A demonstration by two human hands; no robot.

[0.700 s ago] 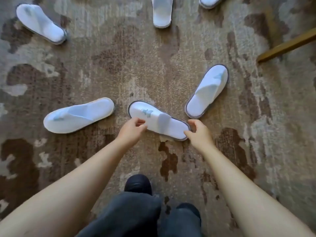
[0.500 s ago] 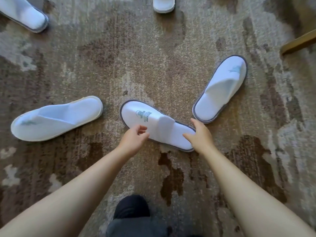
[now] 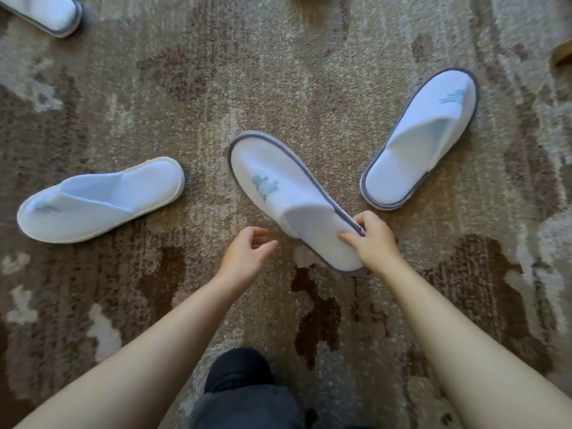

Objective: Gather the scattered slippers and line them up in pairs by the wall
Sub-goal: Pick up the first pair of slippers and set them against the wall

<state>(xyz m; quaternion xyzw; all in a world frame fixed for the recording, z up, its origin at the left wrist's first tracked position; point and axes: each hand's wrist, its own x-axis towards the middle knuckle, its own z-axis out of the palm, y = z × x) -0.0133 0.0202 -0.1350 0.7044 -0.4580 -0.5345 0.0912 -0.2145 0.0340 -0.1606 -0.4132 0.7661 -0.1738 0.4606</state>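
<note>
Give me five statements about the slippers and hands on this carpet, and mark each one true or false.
1. The right hand grips the heel end of the middle slipper. True.
2. The left hand holds the same slipper. False: it is open, beside the slipper and not touching it.
3. The slipper on the left has grey edging. False: its edging is pale cream; the middle one and the slipper on the right have grey edging.
4. A fourth slipper shows partly at the top left corner. True.
5. The middle slipper rests on the right one. False: carpet shows between them.
</note>
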